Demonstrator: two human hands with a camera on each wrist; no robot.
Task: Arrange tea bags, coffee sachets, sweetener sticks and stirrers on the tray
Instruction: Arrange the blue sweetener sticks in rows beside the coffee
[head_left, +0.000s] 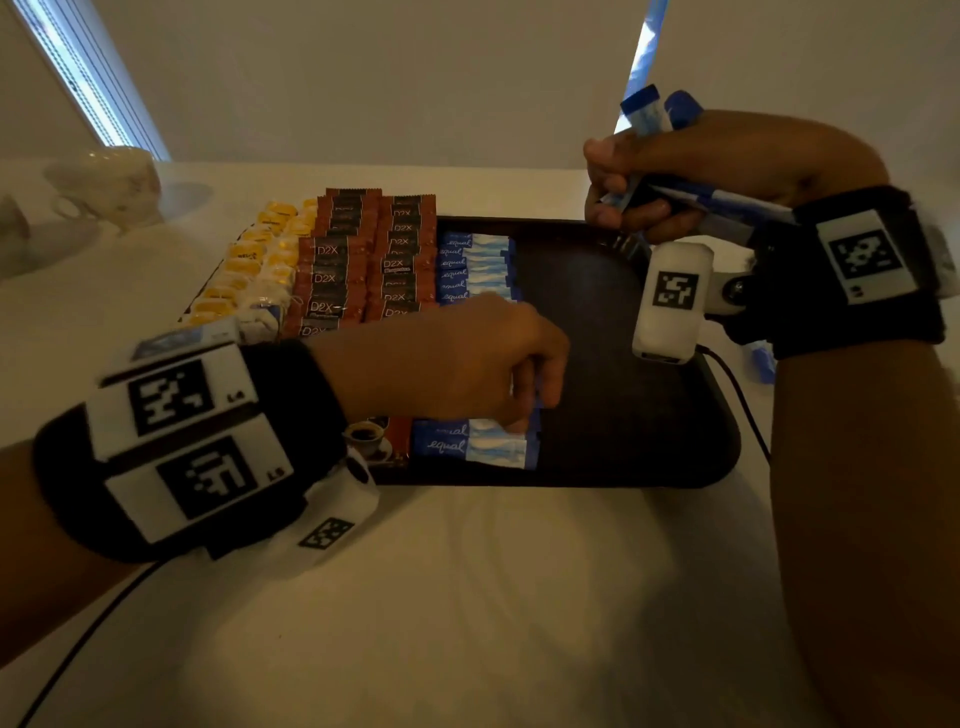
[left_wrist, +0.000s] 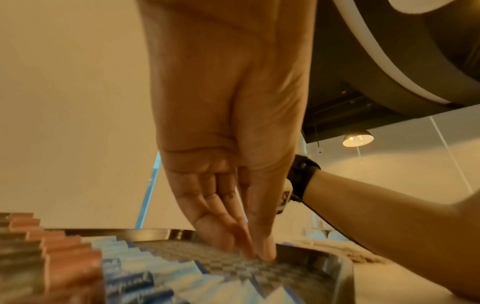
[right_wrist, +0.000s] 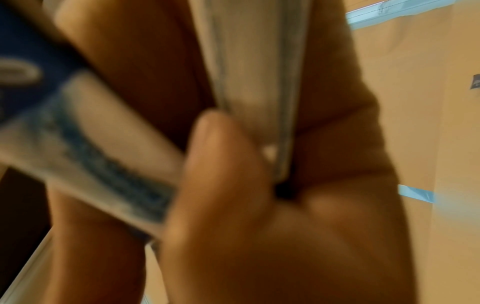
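Left of the fingers, tea bags (head_left: 244, 270) and coffee sachets (head_left: 358, 260) are lying ranked on the tray (head_left: 649, 467); the left hand (head_left: 457, 364), fingers pressed together, is aligning sweetener sticks (head_left: 475, 267), the right hand (head_left: 691, 171) is clutching spare sticks (head_left: 644, 111), and stirrers are judged outstanding.

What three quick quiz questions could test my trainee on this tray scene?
1. True or false: the right hand holds a bunch of sweetener sticks above the tray's far corner.
2. Which column borders the sweetener row on the tray? A) tea bags B) coffee sachets C) cups
3. Fill in: the left hand's fingertips touch the tray's ____ floor.

Key: 1 true; 2 B, the coffee sachets; 3 bare.
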